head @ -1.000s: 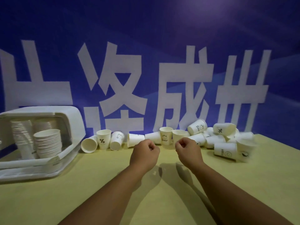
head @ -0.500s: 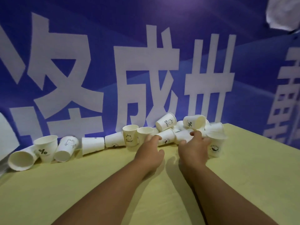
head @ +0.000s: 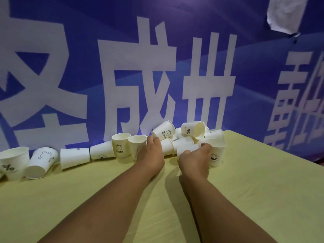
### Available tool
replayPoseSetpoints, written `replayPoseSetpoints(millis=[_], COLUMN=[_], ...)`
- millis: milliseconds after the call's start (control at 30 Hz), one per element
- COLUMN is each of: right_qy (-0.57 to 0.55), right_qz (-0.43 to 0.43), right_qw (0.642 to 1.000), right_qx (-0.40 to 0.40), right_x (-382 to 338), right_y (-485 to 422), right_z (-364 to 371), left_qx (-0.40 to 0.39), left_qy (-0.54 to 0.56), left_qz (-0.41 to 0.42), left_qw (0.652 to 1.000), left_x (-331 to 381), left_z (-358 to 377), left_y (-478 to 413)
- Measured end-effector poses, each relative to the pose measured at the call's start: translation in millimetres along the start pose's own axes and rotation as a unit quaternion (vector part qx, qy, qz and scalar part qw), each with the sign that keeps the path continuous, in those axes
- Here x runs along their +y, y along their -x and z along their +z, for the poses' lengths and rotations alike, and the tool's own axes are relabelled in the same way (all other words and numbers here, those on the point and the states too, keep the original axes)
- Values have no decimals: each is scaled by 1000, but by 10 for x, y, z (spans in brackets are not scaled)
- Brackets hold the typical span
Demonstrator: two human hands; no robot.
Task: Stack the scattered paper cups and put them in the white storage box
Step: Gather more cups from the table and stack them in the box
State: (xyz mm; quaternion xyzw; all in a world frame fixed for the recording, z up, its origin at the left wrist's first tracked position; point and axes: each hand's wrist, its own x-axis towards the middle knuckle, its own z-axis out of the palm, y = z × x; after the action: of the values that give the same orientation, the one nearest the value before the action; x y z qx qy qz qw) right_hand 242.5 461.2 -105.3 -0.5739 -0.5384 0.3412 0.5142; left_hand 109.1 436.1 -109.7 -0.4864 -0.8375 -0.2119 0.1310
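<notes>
Several white paper cups lie and stand along the blue banner at the table's far edge. My right hand [head: 194, 159] grips a cup lying on its side [head: 186, 148], just in front of an upright printed cup [head: 216, 153]. My left hand [head: 152, 155] reaches between an upright plain cup [head: 137, 146] and a lying cup [head: 167, 148]. Its fingers curl there, and I cannot tell what they hold. A "Bear" cup [head: 120, 146] stands to the left. More cups are piled behind [head: 192, 129]. The white storage box is out of view.
The yellow-green table [head: 245, 190] runs to a right edge near the banner. A row of cups lies at the left [head: 74, 157], with two more at the far left [head: 42, 160]. The blue banner [head: 87, 50] stands right behind the cups.
The view has swung right, so the storage box is gone from sight. Both hands have moved forward into the cup pile, and my right hand has closed on a lying cup.
</notes>
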Motion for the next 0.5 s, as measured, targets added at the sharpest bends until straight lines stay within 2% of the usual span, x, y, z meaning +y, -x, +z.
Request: replayPoseSetpoints(millis=[100,267,367,500], right_qy=[-7,5,-7,-21], right_qz=[-1,-42,-65,-143], right_qw=[1000,999,998,989], right_qx=[9,19,23,30], right_x=[-13,26,3,-100], right_y=[16,3,30,135], right_z=[-5,-1,-8,-25], left_qx=[-1,-10,-9,-11], left_qy=[-26,-3,16,91], left_qz=[13,34,23,-15], left_qw=[1000,999,1000,996], left_x=[-35,-102,-152,-291], left_z=[-27,-55,-86,-197], left_y=[16,70,118,267])
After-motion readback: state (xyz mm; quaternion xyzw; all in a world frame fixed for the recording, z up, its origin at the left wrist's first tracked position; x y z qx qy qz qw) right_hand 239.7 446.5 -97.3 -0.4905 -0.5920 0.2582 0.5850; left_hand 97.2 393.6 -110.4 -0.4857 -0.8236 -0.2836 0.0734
